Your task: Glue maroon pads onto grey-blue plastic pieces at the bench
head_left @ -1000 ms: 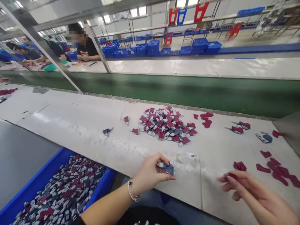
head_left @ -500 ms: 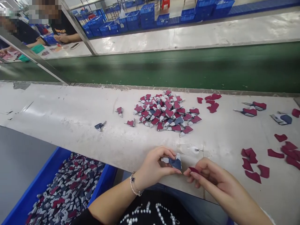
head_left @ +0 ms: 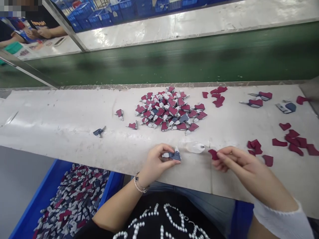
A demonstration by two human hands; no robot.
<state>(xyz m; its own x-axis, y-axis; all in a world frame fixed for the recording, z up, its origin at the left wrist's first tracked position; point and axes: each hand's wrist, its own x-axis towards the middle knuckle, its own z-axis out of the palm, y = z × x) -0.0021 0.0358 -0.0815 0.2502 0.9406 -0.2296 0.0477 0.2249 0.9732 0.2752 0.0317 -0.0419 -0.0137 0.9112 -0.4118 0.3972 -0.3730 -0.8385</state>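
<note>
My left hand (head_left: 158, 161) pinches a small blue-grey and white plastic part (head_left: 175, 155) between thumb and fingers, its blue-grey face turned up. In my right hand (head_left: 235, 164), thumb and fingertips grip a flat dark red piece (head_left: 213, 154) by one end. The two held things are apart. Between them, just beyond the hands, lies a translucent white object with a thin dark tip (head_left: 195, 147). A pile of plastic parts (head_left: 171, 111), most with dark red faces, sits farther back. Loose dark red pieces (head_left: 267, 160) lie to the right of my right hand.
A blue bin (head_left: 47, 181) full of similar parts stands below the bench (head_left: 74, 139) at left. A green belt (head_left: 174, 61) runs behind the bench, with a metal post (head_left: 66, 25) at left. Two people sit across it, near a teal container (head_left: 13, 48).
My hands have moved farther apart, and the red piece now shows more of its face. The plastic part in my left hand has turned. The whole view has shifted.
</note>
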